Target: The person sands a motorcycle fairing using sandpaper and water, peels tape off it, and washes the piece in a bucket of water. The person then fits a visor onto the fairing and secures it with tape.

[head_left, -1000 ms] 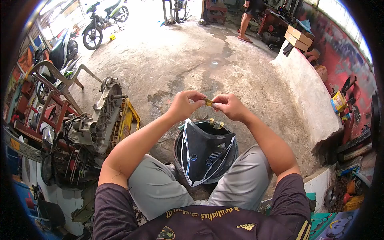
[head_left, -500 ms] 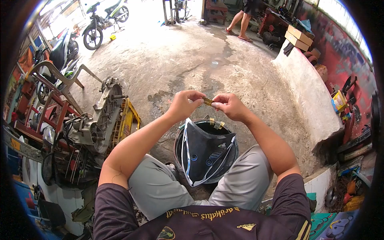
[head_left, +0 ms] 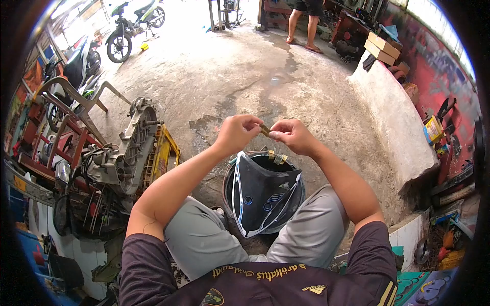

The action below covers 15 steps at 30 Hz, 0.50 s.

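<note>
Out in front of me, my left hand (head_left: pixel 238 133) and my right hand (head_left: pixel 294 136) pinch a small brownish-yellow strip (head_left: pixel 265 130) from its two sides. Its exact kind is too small to make out. Below them, between my knees, a black plastic motorcycle panel (head_left: pixel 265 191) with white-blue edging leans in a round dark tub (head_left: pixel 300 196). Short yellowish strips (head_left: pixel 277 157) stick to the far edge there, close under my right hand. Both hands are apart from the panel and the tub.
At left stand an engine casing (head_left: pixel 133 140), a yellow crate (head_left: pixel 164 148) and a chair (head_left: pixel 84 97). A motorcycle (head_left: pixel 119 43) is parked farther back. Another person's legs (head_left: pixel 304 30) show at the far end. A low whitish wall (head_left: pixel 390 117) with cardboard boxes (head_left: pixel 382 48) runs along the right.
The strip between my fingers has turned and tilts more steeply, while my hands stay nearly in place. The person at the back has shifted their legs.
</note>
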### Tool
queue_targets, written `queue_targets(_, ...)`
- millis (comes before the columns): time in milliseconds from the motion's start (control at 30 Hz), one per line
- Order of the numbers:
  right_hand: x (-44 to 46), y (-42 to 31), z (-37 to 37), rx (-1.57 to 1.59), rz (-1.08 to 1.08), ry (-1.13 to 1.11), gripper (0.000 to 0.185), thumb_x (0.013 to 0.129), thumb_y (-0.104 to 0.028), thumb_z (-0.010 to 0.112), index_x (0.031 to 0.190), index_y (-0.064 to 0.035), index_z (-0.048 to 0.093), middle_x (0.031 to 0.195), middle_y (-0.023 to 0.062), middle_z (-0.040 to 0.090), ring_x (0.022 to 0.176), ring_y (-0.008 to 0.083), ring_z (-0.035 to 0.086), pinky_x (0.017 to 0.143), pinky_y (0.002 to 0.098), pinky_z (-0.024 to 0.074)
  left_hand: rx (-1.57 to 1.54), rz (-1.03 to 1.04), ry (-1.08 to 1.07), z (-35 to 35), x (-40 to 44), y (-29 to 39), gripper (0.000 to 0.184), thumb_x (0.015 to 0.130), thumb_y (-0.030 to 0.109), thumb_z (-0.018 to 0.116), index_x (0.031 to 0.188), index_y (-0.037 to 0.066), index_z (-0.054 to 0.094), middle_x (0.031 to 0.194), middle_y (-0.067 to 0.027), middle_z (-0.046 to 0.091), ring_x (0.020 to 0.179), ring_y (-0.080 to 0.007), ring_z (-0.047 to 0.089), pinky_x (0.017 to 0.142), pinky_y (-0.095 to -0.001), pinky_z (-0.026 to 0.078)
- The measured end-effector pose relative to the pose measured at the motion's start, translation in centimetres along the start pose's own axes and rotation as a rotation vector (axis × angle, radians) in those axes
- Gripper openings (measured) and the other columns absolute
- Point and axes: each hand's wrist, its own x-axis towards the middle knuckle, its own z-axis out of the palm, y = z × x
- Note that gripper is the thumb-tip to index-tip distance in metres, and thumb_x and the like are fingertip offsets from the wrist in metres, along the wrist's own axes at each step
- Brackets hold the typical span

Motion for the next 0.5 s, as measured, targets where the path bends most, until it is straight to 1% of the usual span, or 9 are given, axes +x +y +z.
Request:
queue_targets(100, 0.1, -0.1, 0.0, 0.019, 0.007, -0.013, 0.024, 0.094, -0.022, 0.076, 0.104, 0.0000, 0.074, 0.088, 0.0053, 0.073, 0.083, 0.0118, 0.065, 0.078, 0.0306, 0.0529, -0.046, 0.025, 0.028, 0.2, 0.0, 0.1, 0.023, 0.087, 0.019, 0.079, 0.108, 0.009, 0.080, 0.091, -0.0072, 0.077, 0.081, -0.0127, 0.065, 0.080, -0.0328, 0.052)
queue_targets(167, 0.0, 0.4, 0.3, 0.056, 0.023, -0.027, 0.025, 0.094, -0.023, 0.076, 0.105, -0.0002, 0.074, 0.090, 0.0058, 0.073, 0.084, 0.0123, 0.066, 0.079, 0.0307, 0.0535, -0.046, 0.124, 0.010, 0.5, -0.1, -0.3, 0.020, 0.086, 0.019, 0.081, 0.103, 0.010, 0.081, 0.092, -0.0066, 0.078, 0.082, -0.0129, 0.065, 0.079, -0.0329, 0.052)
queue_targets(200, 0.2, 0.6, 0.3, 0.053, 0.015, -0.022, 0.025, 0.094, -0.022, 0.076, 0.106, -0.0006, 0.074, 0.090, 0.0059, 0.074, 0.085, 0.0126, 0.066, 0.079, 0.0309, 0.0537, -0.045, 0.127, 0.012, 0.4, 0.1, -0.5, 0.020, 0.086, 0.019, 0.081, 0.103, 0.010, 0.081, 0.092, -0.0066, 0.078, 0.082, -0.0129, 0.065, 0.079, -0.0329, 0.052)
queue_targets(300, 0.0, 0.6, 0.2, 0.048, -0.006, -0.020, 0.024, 0.095, -0.022, 0.075, 0.107, -0.0013, 0.075, 0.092, 0.0062, 0.074, 0.086, 0.0131, 0.066, 0.079, 0.0312, 0.0540, -0.047, 0.086, -0.007, 0.5, -0.2, -0.5, 0.016, 0.087, 0.018, 0.080, 0.102, 0.011, 0.082, 0.092, -0.0043, 0.077, 0.080, -0.0129, 0.063, 0.077, -0.0324, 0.050)
queue_targets(367, 0.0, 0.6, 0.4, 0.045, -0.029, -0.023, 0.024, 0.095, -0.021, 0.075, 0.109, -0.0016, 0.075, 0.093, 0.0064, 0.074, 0.087, 0.0133, 0.067, 0.080, 0.0313, 0.0542, -0.062, 0.098, -0.019, 0.1, 0.0, -0.5, 0.016, 0.088, 0.018, 0.079, 0.103, 0.012, 0.083, 0.093, -0.0017, 0.076, 0.076, -0.0109, 0.059, 0.071, -0.0298, 0.047)
queue_targets(400, 0.0, 0.7, 0.3, 0.045, -0.016, -0.011, 0.024, 0.095, -0.020, 0.074, 0.110, -0.0016, 0.075, 0.095, 0.0063, 0.074, 0.087, 0.0135, 0.067, 0.080, 0.0312, 0.0541, -0.061, 0.098, -0.015, -0.1, 0.0, -0.4, 0.016, 0.088, 0.018, 0.079, 0.103, 0.012, 0.083, 0.093, -0.0017, 0.076, 0.076, -0.0109, 0.059, 0.071, -0.0298, 0.047)
queue_targets(467, 0.1, 1.0, 0.2, 0.043, -0.003, 0.005, 0.024, 0.095, -0.019, 0.073, 0.111, -0.0016, 0.075, 0.096, 0.0062, 0.074, 0.087, 0.0136, 0.067, 0.081, 0.0312, 0.0541, -0.062, 0.011, -0.067, -0.4, -0.1, 0.1, 0.017, 0.088, 0.018, 0.079, 0.105, 0.014, 0.083, 0.093, 0.0001, 0.075, 0.073, -0.0088, 0.055, 0.067, -0.0277, 0.045)
queue_targets(500, 0.1, 1.1, 0.1, 0.049, -0.006, -0.002, 0.025, 0.095, -0.019, 0.073, 0.113, -0.0016, 0.074, 0.097, 0.0063, 0.074, 0.087, 0.0136, 0.066, 0.081, 0.0312, 0.0540, -0.062, 0.012, -0.067, -0.4, -0.2, 0.2, 0.017, 0.088, 0.018, 0.079, 0.105, 0.014, 0.083, 0.093, 0.0001, 0.075, 0.073, -0.0088, 0.055, 0.067, -0.0277, 0.045)
